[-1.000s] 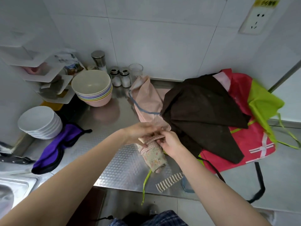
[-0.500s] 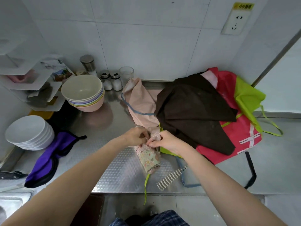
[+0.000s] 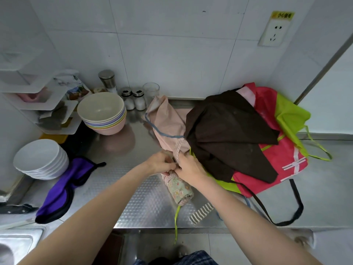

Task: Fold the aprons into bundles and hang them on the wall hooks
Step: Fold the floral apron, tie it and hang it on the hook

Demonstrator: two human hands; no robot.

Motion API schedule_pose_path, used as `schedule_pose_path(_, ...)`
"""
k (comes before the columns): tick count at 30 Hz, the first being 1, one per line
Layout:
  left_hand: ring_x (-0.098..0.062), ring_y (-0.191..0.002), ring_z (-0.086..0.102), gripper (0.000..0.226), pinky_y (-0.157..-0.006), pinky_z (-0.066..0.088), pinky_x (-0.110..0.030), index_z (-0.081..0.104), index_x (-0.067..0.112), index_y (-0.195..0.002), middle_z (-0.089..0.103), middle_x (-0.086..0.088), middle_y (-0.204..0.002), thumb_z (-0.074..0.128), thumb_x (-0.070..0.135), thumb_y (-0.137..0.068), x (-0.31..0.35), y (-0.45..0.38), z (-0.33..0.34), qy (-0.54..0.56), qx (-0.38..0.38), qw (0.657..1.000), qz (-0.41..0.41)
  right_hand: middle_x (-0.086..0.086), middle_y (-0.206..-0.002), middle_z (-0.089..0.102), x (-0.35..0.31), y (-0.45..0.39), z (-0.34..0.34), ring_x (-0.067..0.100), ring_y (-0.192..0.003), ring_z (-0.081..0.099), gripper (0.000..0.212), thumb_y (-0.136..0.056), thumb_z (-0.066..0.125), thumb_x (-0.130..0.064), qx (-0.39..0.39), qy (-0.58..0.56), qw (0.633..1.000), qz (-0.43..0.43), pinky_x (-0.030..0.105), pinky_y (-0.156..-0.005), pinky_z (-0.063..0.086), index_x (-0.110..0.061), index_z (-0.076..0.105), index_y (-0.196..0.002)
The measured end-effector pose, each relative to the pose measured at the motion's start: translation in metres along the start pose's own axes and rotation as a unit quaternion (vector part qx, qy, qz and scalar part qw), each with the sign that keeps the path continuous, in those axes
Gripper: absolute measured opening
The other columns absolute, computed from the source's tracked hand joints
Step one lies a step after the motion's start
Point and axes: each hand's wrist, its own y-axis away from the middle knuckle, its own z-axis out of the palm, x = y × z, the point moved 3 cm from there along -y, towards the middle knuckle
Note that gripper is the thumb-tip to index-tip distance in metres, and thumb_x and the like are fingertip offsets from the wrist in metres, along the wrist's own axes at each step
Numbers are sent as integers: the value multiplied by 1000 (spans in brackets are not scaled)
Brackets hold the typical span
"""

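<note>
A rolled floral apron bundle (image 3: 179, 188) lies on the steel counter (image 3: 133, 188) in the middle. My left hand (image 3: 161, 162) and my right hand (image 3: 188, 166) meet at its far end, both pinching a dotted pink strap (image 3: 177, 152) that runs up from the bundle. Behind them lies a loose pink apron (image 3: 166, 121) with a blue tie. To the right is a heap of a brown apron (image 3: 229, 134), a red apron (image 3: 277, 161) and a lime green apron (image 3: 290, 115).
A purple apron bundle (image 3: 63, 186) lies at the left by stacked white plates (image 3: 41, 159). Stacked bowls (image 3: 102, 113), shakers (image 3: 133, 100) and a glass (image 3: 150, 90) stand at the back. A sink (image 3: 17, 243) is at bottom left. Straps hang over the counter's front edge.
Both hands stayed at the bundle's far end, working the dotted strap. The camera view shifted slightly, and the bundle now lies a little further out from under the hands.
</note>
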Motion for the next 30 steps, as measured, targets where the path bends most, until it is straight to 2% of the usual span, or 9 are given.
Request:
schedule_pose_path(6,-18,-63,61,35,-72,57,-29,56,2,-78,59,-10,-84,50,32,-95,-7,-4,8,179,59,974,-122,18,-113,59,0,9,17,36,-99,61,38,-92,48,-17,65,-13,996,52,39,-73,45,-4,38,-126)
schedule_pose_path(10,-9,-56,53,24,-66,55,-21,54,7,-77,53,-3,-64,60,26,-89,-5,-5,16,206,41,967,-142,18,-114,60,7,12,15,36,-104,58,39,-90,55,-20,91,-55,993,44,40,-79,43,-2,44,-122)
schedule_pose_path(15,-13,-50,40,21,-45,30,-20,50,10,-64,47,-6,-60,56,11,-85,-9,-7,9,100,86,980,-152,18,-109,56,12,12,11,29,-101,54,23,-85,62,-16,64,-129,988,-59,32,-81,39,6,60,-94)
schedule_pose_path(18,-29,-84,60,18,-65,46,-29,66,6,-92,61,-13,-91,52,16,-89,-1,-9,1,-61,106,986,-115,21,-85,57,10,3,2,23,-78,48,22,-87,60,-7,84,-273,958,-27,28,-73,34,10,59,-73)
schedule_pose_path(20,-29,-103,61,28,-76,46,-31,66,11,-107,65,-9,-110,52,27,-89,1,-12,-5,-143,136,975,-104,26,-72,55,7,0,-6,20,-69,49,24,-91,52,-3,76,-430,899,36,32,-69,38,7,55,-70)
schedule_pose_path(22,-30,-105,60,31,-78,46,-33,65,13,-110,64,-10,-112,51,31,-88,-2,-13,-7,-179,145,966,-115,21,-58,51,2,4,-10,12,-55,50,31,-96,43,1,45,-538,840,54,23,-62,42,-1,48,-65)
schedule_pose_path(24,-31,-106,59,32,-81,48,-35,62,12,-113,63,-12,-114,48,27,-89,-5,-13,-5,-203,132,964,-112,1,-46,46,0,14,-7,9,-47,44,36,-98,39,0,17,-574,817,56,17,-56,38,-8,46,-64)
schedule_pose_path(27,-33,-105,60,32,-83,48,-36,61,7,-112,63,-15,-113,43,23,-91,-13,-13,1,-202,136,963,-115,-8,-38,38,5,27,10,12,-46,38,36,-99,41,-7,-25,-572,816,84,28,-52,30,-9,48,-64)
schedule_pose_path(30,-33,-94,66,32,-80,53,-35,64,2,-103,67,-16,-102,44,26,-95,-23,-13,4,-152,130,971,-128,-10,-36,36,13,38,15,12,-47,37,36,-98,42,-6,-77,-565,816,93,31,-53,35,-9,46,-62)
